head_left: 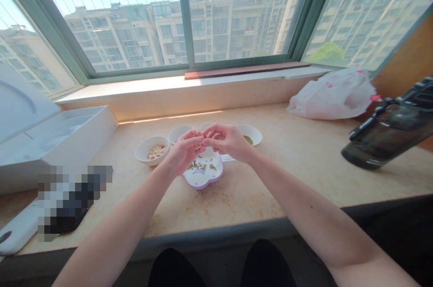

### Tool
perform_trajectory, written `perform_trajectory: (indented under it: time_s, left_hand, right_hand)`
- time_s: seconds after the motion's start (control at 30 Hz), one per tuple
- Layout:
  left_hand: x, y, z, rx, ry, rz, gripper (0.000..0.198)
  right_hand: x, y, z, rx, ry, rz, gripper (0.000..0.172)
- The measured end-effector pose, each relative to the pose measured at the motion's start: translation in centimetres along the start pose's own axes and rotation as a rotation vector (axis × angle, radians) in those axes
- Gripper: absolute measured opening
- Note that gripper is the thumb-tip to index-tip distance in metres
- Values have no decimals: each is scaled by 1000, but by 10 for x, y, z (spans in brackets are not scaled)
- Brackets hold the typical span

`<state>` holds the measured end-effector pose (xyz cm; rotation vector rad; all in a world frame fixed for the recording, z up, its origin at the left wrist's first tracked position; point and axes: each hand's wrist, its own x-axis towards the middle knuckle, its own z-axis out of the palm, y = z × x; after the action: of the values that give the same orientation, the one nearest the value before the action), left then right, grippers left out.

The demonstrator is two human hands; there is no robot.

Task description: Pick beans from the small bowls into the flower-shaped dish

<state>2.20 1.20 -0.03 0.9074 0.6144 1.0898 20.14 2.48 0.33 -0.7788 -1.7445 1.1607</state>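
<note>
Small green-gold grains point(199, 166) lie scattered in a purple-rimmed lobed tray point(203, 186) on the marble sill point(257, 192). Leftmost, a white bowl point(141, 155) holds pale, red-flecked pieces. Left hand point(184, 150) and right hand point(226, 141) curve above the tray, fingertips point(202, 141) meeting; any grasped item cannot be seen. Rightmost, a second white bowl point(255, 131) holds green grains.
</note>
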Motion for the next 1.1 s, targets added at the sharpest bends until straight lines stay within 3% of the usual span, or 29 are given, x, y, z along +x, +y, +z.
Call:
perform_trajectory:
  time_s: [0.23,0.37,0.43,0.57,0.63,0.73,0.9,1.1]
  left_hand:
    - [1,-4,-3,27,45,-32,21]
    - [1,-3,-4,151,76,-8,22]
    - [-1,-2,-5,361,68,44,19]
    - [-6,-1,-9,1137,-15,253,21]
    - [-8,0,-11,1459,-108,311,27]
    - [-9,0,-11,1742,-286,288,31]
    - [-4,-5,-11,1932,-382,252,31]
    - [5,-14,-16,1935,-388,293,23]
  right_hand:
    - [2,9,-2,-148,63,-41,32]
    - [3,11,-5,-292,124,-84,29]
    - [4,12,-8,-372,156,-98,29]
    - [7,10,-20,-519,243,-103,29]
    - [8,8,-28,-590,299,-94,30]
    - [11,8,-41,-710,430,-66,30]
    - [14,11,-62,-936,570,100,26]
    - [13,18,-75,-1127,460,452,19]
